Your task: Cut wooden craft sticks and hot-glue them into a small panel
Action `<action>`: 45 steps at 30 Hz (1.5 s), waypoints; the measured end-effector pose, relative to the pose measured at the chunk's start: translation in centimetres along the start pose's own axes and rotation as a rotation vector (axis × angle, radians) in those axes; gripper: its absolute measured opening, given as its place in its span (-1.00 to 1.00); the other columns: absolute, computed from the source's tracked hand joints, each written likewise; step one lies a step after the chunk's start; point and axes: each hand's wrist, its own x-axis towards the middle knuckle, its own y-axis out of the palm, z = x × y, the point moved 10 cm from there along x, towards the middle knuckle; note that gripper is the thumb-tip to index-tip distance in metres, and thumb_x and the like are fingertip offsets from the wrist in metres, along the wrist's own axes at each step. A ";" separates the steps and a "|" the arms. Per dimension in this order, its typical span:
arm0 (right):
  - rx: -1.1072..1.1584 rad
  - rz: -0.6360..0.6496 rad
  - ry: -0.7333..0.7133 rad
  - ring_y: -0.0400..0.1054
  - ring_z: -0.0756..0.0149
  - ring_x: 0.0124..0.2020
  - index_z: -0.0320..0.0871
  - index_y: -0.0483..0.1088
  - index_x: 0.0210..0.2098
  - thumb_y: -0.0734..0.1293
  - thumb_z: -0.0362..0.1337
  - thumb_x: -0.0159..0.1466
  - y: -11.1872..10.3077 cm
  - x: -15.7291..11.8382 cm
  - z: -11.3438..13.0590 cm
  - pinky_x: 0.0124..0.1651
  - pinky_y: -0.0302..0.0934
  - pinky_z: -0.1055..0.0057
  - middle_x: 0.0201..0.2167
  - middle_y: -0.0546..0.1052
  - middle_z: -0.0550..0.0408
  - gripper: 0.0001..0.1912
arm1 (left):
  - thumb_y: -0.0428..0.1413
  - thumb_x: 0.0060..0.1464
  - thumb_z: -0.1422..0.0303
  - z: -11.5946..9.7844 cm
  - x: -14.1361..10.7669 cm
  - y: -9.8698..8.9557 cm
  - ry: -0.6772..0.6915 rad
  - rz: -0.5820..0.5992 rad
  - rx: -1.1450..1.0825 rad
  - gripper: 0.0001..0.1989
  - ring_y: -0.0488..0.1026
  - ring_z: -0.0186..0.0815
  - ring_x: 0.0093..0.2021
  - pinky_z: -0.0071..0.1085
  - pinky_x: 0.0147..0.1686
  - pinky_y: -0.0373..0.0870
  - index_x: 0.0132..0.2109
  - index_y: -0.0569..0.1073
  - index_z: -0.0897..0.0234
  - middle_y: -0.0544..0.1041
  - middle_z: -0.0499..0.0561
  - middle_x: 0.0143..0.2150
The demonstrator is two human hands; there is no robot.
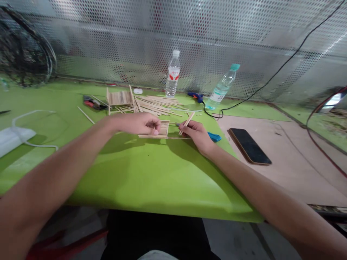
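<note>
Near the middle of the green table lies a small flat panel of thin wooden sticks (163,129). My left hand (143,124) rests over its left part with the fingers closed together; what they hold, if anything, is hidden. Just right of the panel, my right hand (195,134) pinches a few short sticks (190,117) that point up and to the right. A long thin stick runs from the panel's lower edge toward my right hand. Behind my left hand stands a stick piece with a slatted surface (120,98), beside a pile of loose sticks (154,104).
Red-handled pliers (93,103) lie at the back left. Two bottles (172,77) (221,89) and a blue glue gun (195,96) stand or lie behind. A phone (249,146), blue object (214,137) and white power strip (16,139) are at the sides.
</note>
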 end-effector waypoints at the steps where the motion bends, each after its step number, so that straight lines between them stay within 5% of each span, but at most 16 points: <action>1: -0.031 0.001 -0.023 0.26 0.33 -0.45 -0.12 0.49 -0.37 0.51 0.05 0.12 -0.1 0.0 0.2 -0.35 0.12 0.36 -0.51 0.46 0.17 -0.64 | 0.12 0.20 0.22 0.2 0.1 -0.2 0.009 -0.011 -0.021 -0.83 0.49 -0.28 -0.21 -0.36 -0.19 0.35 -0.17 0.48 0.21 0.57 -0.01 -0.18; 8: -0.539 0.052 -0.389 0.34 0.23 -0.35 -0.11 0.47 -0.25 0.31 -0.17 0.38 0.9 -1.9 5.7 -0.26 0.18 0.28 -0.38 0.51 0.06 -0.83 | 0.11 0.19 0.27 -0.2 1.4 1.9 0.083 0.040 -0.050 -0.87 0.48 -0.31 -0.25 -0.38 -0.23 0.34 -0.20 0.47 0.22 0.57 -0.02 -0.20; 13: -0.811 0.311 -0.614 0.40 0.07 -0.15 -0.12 0.49 -0.19 0.16 -0.39 0.41 5.0 -4.1 7.0 -0.06 0.20 0.17 -0.25 0.59 -0.10 -0.74 | 0.11 0.17 0.30 -0.8 1.5 1.9 0.120 0.028 -0.071 -0.88 0.46 -0.32 -0.25 -0.41 -0.23 0.33 -0.18 0.46 0.22 0.56 -0.04 -0.20; 19: -0.896 0.387 -0.636 0.39 0.11 -0.23 -0.13 0.52 -0.07 0.21 -0.36 0.42 6.5 -4.5 6.1 -0.11 0.17 0.21 -0.23 0.62 -0.07 -0.76 | 0.14 0.15 0.28 -1.1 1.6 1.8 0.145 0.022 -0.166 -0.85 0.48 -0.33 -0.26 -0.40 -0.24 0.36 -0.17 0.47 0.25 0.55 -0.03 -0.23; 23: -0.896 0.420 -0.665 0.36 0.17 -0.32 -0.11 0.53 -0.17 0.35 -0.33 0.35 7.2 -4.9 6.0 -0.16 0.13 0.25 -0.31 0.61 0.00 -0.89 | 0.16 0.18 0.26 -1.5 1.6 2.3 0.166 0.061 -0.236 -0.84 0.50 -0.33 -0.26 -0.39 -0.24 0.39 -0.18 0.47 0.25 0.56 -0.01 -0.23; 33: -0.867 0.355 -0.614 0.24 0.30 -0.48 -0.13 0.50 -0.39 0.34 -0.37 0.29 5.8 -4.0 5.7 -0.30 0.05 0.34 -0.55 0.43 0.13 -0.87 | 0.16 0.25 0.18 -1.1 1.2 2.2 0.208 0.130 -0.503 -0.76 0.53 -0.32 -0.25 -0.32 -0.24 0.47 -0.23 0.30 0.22 0.61 0.12 -0.10; 42: -0.922 0.394 -0.567 0.30 0.26 -0.46 -0.16 0.60 -0.28 0.33 -0.35 0.29 6.1 -3.9 5.3 -0.28 0.05 0.31 -0.54 0.46 0.09 -0.84 | 0.09 0.19 0.33 0.3 0.5 2.0 0.038 0.153 -0.209 -0.92 0.53 -0.31 -0.28 -0.38 -0.24 0.41 -0.18 0.36 0.22 0.61 0.02 -0.25; 45: -0.935 0.404 -0.553 0.30 0.28 -0.46 -0.16 0.60 -0.30 0.33 -0.36 0.30 6.2 -4.0 5.3 -0.27 0.05 0.33 -0.54 0.47 0.09 -0.83 | 0.08 0.15 0.35 1.1 -0.4 0.9 -0.034 0.132 -0.096 -0.80 0.54 -0.30 -0.21 -0.39 -0.18 0.37 -0.07 0.45 0.21 0.63 -0.01 -0.22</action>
